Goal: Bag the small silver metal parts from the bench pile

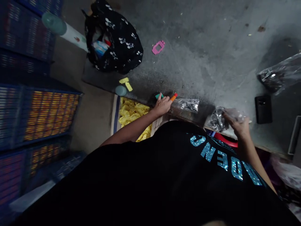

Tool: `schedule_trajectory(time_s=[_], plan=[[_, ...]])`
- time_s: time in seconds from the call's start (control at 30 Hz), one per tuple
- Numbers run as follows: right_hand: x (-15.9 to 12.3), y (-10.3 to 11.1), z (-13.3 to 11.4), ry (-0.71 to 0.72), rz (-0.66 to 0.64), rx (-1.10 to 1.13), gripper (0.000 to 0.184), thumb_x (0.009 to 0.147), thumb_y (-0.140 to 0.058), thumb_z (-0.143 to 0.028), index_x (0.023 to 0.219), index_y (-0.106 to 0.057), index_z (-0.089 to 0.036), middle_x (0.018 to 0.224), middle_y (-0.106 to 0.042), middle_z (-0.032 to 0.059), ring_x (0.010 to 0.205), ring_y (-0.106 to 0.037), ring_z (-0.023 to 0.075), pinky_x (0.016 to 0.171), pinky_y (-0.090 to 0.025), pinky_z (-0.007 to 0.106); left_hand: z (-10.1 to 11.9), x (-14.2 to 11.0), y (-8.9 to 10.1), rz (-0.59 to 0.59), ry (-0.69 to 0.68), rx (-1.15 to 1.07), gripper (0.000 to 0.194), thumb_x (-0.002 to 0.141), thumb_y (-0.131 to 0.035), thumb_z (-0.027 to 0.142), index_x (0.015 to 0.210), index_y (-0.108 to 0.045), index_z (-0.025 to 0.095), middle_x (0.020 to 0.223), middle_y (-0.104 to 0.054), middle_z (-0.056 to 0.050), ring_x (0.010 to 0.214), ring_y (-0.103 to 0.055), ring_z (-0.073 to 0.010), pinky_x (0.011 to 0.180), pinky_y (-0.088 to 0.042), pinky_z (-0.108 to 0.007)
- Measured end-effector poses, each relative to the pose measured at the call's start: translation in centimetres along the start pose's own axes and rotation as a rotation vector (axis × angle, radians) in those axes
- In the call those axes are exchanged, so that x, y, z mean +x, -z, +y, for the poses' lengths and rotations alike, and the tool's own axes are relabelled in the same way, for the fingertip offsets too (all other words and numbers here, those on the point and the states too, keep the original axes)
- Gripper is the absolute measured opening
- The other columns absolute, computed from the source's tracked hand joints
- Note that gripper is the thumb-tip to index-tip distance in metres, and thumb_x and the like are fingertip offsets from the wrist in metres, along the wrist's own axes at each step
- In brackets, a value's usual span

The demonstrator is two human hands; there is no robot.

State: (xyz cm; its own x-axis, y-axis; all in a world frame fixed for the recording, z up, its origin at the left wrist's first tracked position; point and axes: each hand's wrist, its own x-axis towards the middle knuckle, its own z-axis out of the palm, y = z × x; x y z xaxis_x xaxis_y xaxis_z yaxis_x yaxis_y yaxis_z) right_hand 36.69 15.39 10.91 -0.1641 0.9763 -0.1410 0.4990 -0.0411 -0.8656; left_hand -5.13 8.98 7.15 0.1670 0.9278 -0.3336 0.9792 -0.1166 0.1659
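My left hand (162, 105) rests at the near edge of the grey worktable (207, 56), fingers curled round an orange-tipped tool (173, 97); a small green piece (159, 95) lies just behind it. A clear bag of small dark parts (189, 104) sits right beside that hand. My right hand (237, 124) is closed on another clear plastic bag of dark parts (217, 119) at the table's edge. My black shirt with blue glitter lettering fills the lower view.
A black patterned bag (117, 40) and a pink frame-shaped piece (158, 47) lie farther back. A black box (263, 109) and a big clear bag (279, 75) are at right. Below left stands a box of yellow packets (133, 114); blue crates (35, 110) are stacked far left.
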Motion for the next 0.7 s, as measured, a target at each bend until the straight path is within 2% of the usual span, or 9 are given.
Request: schedule_trajectory(time_s=[0.1, 0.17, 0.27, 0.33, 0.4, 0.5, 0.53, 0.6, 0.7], plan=[[0.9, -1.9, -2.1, 0.251, -0.273, -0.124, 0.027, 0.083, -0.074, -0.043, 0.098, -0.079, -0.022, 0.122, -0.073, 0.0135, 0.106, -0.070, 0.0296, 0.099, -0.054, 0.050, 1.7, 0.8, 2.9, 0.040, -0.024, -0.090, 0.043, 0.099, -0.047, 0.015, 0.137, -0.066, 0.011, 0.125, -0.065, -0.015, 0.102, -0.067, -0.0263, 0.103, -0.049, -0.042], [1.8, -3.4, -3.4, 0.334, -0.396, -0.209, 0.023, 0.084, -0.070, -0.037, 0.102, -0.077, -0.024, 0.140, -0.065, 0.0105, 0.125, -0.063, 0.0328, 0.108, -0.048, 0.056, 3.6, 1.5, 5.3, 0.103, -0.096, -0.178, 0.045, 0.098, -0.050, 0.015, 0.141, -0.064, 0.014, 0.127, -0.066, -0.014, 0.098, -0.069, -0.0248, 0.089, -0.053, -0.034], [3.3, -5.0, -4.2, 0.379, -0.460, -0.192, 0.031, 0.086, -0.065, -0.032, 0.116, -0.073, -0.024, 0.154, -0.055, 0.0094, 0.135, -0.057, 0.0320, 0.112, -0.046, 0.056, 7.6, 3.0, 8.0, 0.224, -0.264, -0.321, 0.043, 0.097, -0.050, 0.010, 0.137, -0.065, 0.011, 0.123, -0.069, -0.014, 0.100, -0.069, -0.0231, 0.089, -0.053, -0.031], [4.0, -5.3, -3.7, 0.415, -0.461, -0.111, 0.048, 0.086, -0.064, -0.033, 0.132, -0.064, -0.024, 0.157, -0.051, 0.0115, 0.138, -0.055, 0.0310, 0.115, -0.044, 0.054, 10.6, 4.2, 8.6, 0.309, -0.290, -0.433, 0.033, 0.098, -0.050, 0.009, 0.125, -0.069, 0.006, 0.119, -0.071, -0.016, 0.101, -0.070, -0.0226, 0.093, -0.054, -0.032], [4.6, -5.2, -2.4, 0.407, -0.422, -0.055, 0.065, 0.080, -0.068, -0.037, 0.142, -0.053, -0.022, 0.148, -0.057, 0.0162, 0.128, -0.061, 0.0312, 0.109, -0.048, 0.053, 13.6, 5.6, 8.3, 0.334, -0.246, -0.536, 0.022, 0.100, -0.053, 0.012, 0.112, -0.070, 0.006, 0.110, -0.073, -0.016, 0.099, -0.070, -0.0231, 0.092, -0.055, -0.033], [5.0, -4.8, -0.1, 0.292, -0.303, 0.009, 0.071, 0.067, -0.079, -0.042, 0.130, -0.052, -0.021, 0.119, -0.068, 0.0171, 0.095, -0.067, 0.0278, 0.087, -0.055, 0.047, 16.9, 7.7, 7.4, 0.308, -0.220, -0.680, 0.009, 0.098, -0.061, 0.013, 0.103, -0.068, 0.009, 0.106, -0.075, -0.015, 0.098, -0.071, -0.0235, 0.090, -0.055, -0.034], [4.9, -4.7, 0.4, 0.243, -0.256, 0.055, 0.069, 0.064, -0.082, -0.043, 0.123, -0.053, -0.023, 0.113, -0.068, 0.0160, 0.089, -0.065, 0.0262, 0.081, -0.054, 0.044, 17.5, 8.2, 7.2, 0.307, -0.238, -0.739, 0.008, 0.098, -0.063, 0.012, 0.103, -0.067, 0.009, 0.106, -0.075, -0.014, 0.098, -0.071, -0.0222, 0.090, -0.055, -0.033], [4.6, -4.5, 0.9, 0.172, -0.177, 0.175, 0.070, 0.061, -0.087, -0.042, 0.120, -0.054, -0.026, 0.114, -0.067, 0.0158, 0.089, -0.064, 0.0253, 0.079, -0.052, 0.042, 17.8, 8.7, 7.3, 0.293, -0.310, -0.870, 0.011, 0.099, -0.063, 0.012, 0.108, -0.066, 0.007, 0.105, -0.075, -0.014, 0.096, -0.071, -0.0188, 0.091, -0.055, -0.030], [3.7, -4.1, -0.4, 0.141, -0.135, 0.302, 0.065, 0.065, -0.087, -0.041, 0.124, -0.064, -0.030, 0.124, -0.067, 0.0172, 0.099, -0.067, 0.0283, 0.087, -0.052, 0.046, 16.2, 7.8, 8.1, 0.257, -0.420, -1.014, 0.038, 0.097, -0.069, 0.020, 0.131, -0.059, 0.005, 0.123, -0.072, -0.017, 0.114, -0.069, -0.0182, 0.101, -0.054, -0.029]])
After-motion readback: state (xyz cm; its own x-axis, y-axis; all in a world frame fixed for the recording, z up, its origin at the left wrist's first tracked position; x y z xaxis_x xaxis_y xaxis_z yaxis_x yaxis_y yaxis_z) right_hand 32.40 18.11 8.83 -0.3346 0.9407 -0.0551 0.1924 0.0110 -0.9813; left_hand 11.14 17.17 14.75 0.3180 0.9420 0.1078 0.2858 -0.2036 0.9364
